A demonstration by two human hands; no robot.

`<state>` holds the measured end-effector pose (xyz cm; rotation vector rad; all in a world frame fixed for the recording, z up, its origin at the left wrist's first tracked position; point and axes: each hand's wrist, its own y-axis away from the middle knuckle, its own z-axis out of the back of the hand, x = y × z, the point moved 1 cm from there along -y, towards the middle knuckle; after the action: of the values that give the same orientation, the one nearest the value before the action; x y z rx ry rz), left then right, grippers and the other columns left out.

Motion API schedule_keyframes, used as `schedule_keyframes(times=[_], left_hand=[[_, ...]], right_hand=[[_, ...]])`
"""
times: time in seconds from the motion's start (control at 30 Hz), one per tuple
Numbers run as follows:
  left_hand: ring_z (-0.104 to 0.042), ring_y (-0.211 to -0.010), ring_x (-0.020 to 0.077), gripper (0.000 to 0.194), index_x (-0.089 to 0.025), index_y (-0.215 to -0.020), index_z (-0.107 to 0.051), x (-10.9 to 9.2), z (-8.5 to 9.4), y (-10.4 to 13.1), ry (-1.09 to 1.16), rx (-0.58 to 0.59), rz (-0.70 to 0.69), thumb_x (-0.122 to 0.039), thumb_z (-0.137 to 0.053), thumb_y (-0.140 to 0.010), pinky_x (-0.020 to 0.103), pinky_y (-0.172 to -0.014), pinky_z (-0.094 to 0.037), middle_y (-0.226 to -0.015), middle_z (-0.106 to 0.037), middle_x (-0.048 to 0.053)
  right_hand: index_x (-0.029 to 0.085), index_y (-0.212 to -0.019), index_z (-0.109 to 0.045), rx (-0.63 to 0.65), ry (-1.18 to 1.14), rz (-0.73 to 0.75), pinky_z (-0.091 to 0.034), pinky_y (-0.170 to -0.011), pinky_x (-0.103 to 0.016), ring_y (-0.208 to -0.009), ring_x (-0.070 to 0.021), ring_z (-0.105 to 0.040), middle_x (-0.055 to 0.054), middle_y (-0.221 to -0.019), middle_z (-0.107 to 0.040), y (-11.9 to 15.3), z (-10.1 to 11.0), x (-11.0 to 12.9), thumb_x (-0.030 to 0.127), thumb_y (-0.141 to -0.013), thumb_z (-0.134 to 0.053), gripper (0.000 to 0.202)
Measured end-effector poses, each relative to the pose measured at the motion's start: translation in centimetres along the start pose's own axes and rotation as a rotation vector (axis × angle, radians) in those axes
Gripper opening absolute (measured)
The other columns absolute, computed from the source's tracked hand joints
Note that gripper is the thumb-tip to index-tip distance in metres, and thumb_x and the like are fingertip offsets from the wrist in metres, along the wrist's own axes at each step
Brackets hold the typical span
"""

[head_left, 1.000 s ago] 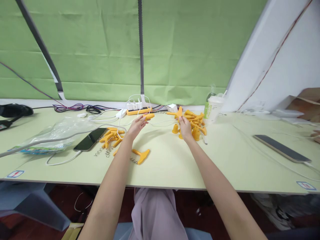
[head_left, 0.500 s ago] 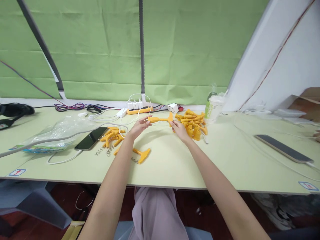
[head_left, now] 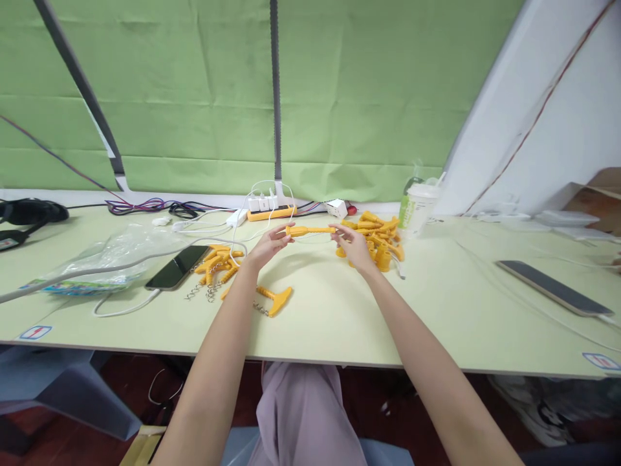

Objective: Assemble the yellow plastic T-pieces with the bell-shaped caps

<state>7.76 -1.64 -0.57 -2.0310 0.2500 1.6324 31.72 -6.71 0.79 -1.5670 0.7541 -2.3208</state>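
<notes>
Between my two hands a yellow plastic corkscrew (head_left: 310,230) lies level above the table. My left hand (head_left: 270,246) is closed on its wider sleeve end. At the other end, the fingers of my right hand (head_left: 353,244) are closed round the T-handle, which is mostly hidden and seen edge-on. Below my left forearm, a yellow corkscrew handle with a metal spiral (head_left: 276,301) lies on the table. A heap of similar corkscrew handles (head_left: 213,264) with bare spirals sits to the left. Behind my right hand is a pile of yellow plastic parts (head_left: 376,230), some of them hollow sleeves.
Phones lie at the left (head_left: 178,268) and the right (head_left: 553,288), with white cables. A clear plastic bag (head_left: 111,259) is at the left. An orange power strip (head_left: 272,213) and a white lidded cup (head_left: 421,207) stand at the back. The table's front edge runs below my forearms.
The corkscrew's T-handle has turned about its long axis, from broad side to edge-on. My right fingers have shifted around it. My left hand stays about where it was.
</notes>
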Motion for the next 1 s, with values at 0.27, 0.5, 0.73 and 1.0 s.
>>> schedule_keyframes(times=[0.27, 0.5, 0.73, 1.0], left_hand=[[-0.056, -0.089, 0.0152, 0.057, -0.02, -0.12, -0.057, 0.1, -0.3, 0.0, -0.056, 0.098, -0.003, -0.029, -0.074, -0.066, 0.028, -0.085, -0.038, -0.101, -0.064, 0.007], [-0.057, -0.091, 0.0165, 0.057, -0.02, -0.118, -0.057, 0.0, -0.2, 0.1, -0.048, 0.067, -0.021, -0.029, -0.074, -0.065, 0.03, -0.087, -0.038, -0.103, -0.064, 0.008], [-0.057, -0.092, 0.0175, 0.054, -0.02, -0.114, -0.058, 0.0, -0.4, 0.0, -0.052, 0.082, -0.038, -0.025, -0.076, -0.063, 0.031, -0.088, -0.039, -0.102, -0.063, 0.008], [-0.056, -0.098, 0.0151, 0.059, -0.026, -0.123, -0.051, 0.0, -0.7, 0.0, -0.053, 0.018, -0.013, -0.033, -0.072, -0.068, 0.031, -0.09, -0.038, -0.106, -0.059, 0.005]], right_hand=[[0.022, -0.111, -0.054, -0.014, -0.124, -0.092, -0.038, -0.044, -0.023, -0.05, -0.0106, -0.053, -0.001, -0.078, -0.062, 0.1, -0.1, -0.5, 0.052, -0.075, -0.054, 0.047], [0.023, -0.106, -0.056, 0.097, -0.195, -0.069, -0.037, -0.043, -0.02, -0.06, -0.0115, -0.061, -0.002, -0.088, -0.062, 0.0, 0.0, 0.1, 0.042, -0.075, -0.053, 0.037], [0.016, -0.082, -0.063, -0.05, -0.043, -0.082, -0.035, -0.044, -0.023, -0.05, -0.0105, -0.045, 0.001, -0.059, -0.053, -0.3, 0.1, -1.1, 0.052, -0.068, -0.063, 0.038], [0.018, -0.071, -0.059, -0.059, -0.037, -0.118, -0.031, -0.042, -0.023, -0.046, -0.0097, -0.039, 0.003, -0.052, -0.046, -0.2, 0.0, -1.0, 0.06, -0.068, -0.06, 0.042]])
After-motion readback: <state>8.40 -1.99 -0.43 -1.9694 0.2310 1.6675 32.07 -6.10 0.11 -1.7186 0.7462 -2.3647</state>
